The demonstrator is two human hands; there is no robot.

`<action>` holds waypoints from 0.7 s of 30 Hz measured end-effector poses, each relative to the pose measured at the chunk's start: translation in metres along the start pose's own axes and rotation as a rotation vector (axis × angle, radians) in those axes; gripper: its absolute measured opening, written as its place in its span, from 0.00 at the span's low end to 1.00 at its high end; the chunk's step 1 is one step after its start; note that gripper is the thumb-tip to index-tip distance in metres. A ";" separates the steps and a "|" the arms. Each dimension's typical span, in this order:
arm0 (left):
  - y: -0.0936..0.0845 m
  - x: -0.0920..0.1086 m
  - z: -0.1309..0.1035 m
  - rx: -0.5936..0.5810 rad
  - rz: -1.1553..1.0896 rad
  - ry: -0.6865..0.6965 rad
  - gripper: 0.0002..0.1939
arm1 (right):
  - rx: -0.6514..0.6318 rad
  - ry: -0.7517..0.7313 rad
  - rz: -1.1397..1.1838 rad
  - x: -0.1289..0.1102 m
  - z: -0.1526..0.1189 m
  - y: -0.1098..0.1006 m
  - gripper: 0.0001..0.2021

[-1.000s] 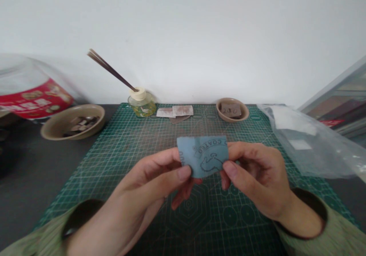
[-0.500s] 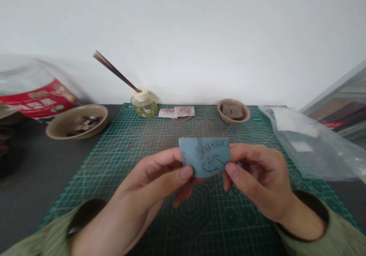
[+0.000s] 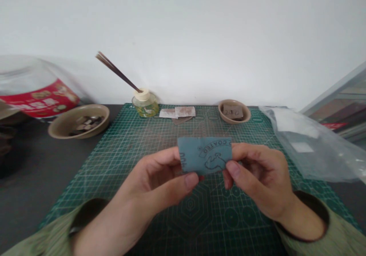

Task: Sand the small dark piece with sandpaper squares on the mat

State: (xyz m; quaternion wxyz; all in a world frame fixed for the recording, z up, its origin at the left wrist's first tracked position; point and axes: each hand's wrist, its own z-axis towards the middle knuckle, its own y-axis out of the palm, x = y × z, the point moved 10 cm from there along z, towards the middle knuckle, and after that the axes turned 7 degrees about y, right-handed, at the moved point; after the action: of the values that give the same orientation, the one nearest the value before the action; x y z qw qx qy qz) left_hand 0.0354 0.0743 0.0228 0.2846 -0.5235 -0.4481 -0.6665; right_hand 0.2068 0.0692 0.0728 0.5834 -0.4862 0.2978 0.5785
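Note:
A small blue-grey piece of sandpaper (image 3: 204,155), printed with "COATED" and an animal outline, is held up above the cutting mat. Its printed back faces me. My left hand (image 3: 162,183) grips the left side, the thumb along the lower edge and the fingers behind. At the right edge my right hand (image 3: 257,176) pinches the sheet between thumb and index finger. Below both hands lies the green cutting mat (image 3: 137,134). The sandpaper's far side is hidden from me.
On the left stand a bowl (image 3: 60,128) of small pieces and a red-labelled plastic jar (image 3: 42,95). Along the back are a reed diffuser (image 3: 145,105), worn paper pieces (image 3: 184,111) and a small bowl (image 3: 228,120) holding a block marked with digits. A clear plastic bag (image 3: 309,153) lies right.
My left thumb has slid right and down to the sandpaper's lower edge, uncovering more print. The sheet looks flatter and slightly tilted. My right hand keeps its pinch.

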 end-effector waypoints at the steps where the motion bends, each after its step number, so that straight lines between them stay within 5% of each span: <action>1: 0.000 0.000 0.001 -0.002 0.003 0.005 0.06 | 0.005 -0.001 -0.004 0.000 0.000 0.000 0.08; 21: -0.011 0.000 0.007 0.134 0.044 0.031 0.06 | 0.032 -0.062 -0.067 0.002 -0.003 0.000 0.07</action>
State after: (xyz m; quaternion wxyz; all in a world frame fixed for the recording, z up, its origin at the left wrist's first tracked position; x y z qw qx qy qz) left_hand 0.0296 0.0853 0.0201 0.3405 -0.5024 -0.4757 -0.6367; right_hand 0.2075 0.0669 0.0701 0.6191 -0.4681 0.2725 0.5686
